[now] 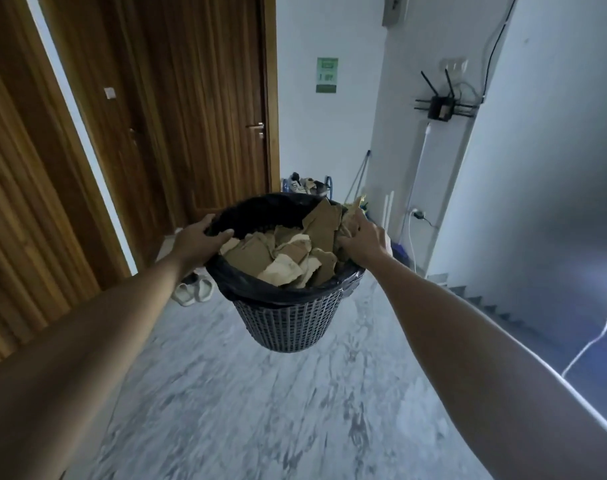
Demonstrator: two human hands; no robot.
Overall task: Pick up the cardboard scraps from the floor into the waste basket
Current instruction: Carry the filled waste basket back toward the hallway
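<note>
A dark lattice waste basket [288, 327] lined with a black bag hangs in the air in front of me, above the marble floor. It is filled with several torn brown cardboard scraps [288, 258]. My left hand [198, 242] grips the basket's left rim, thumb inside over the bag. On the opposite side, my right hand [364, 240] grips the right rim, its fingers curled in among the scraps. No scraps show on the visible floor.
Wooden doors [177, 109] line the left wall. A pair of white slippers [193, 289] lies on the floor below my left arm. Shoes on a rack [307, 185] and a mop stand at the far wall. A staircase [482, 303] descends at the right.
</note>
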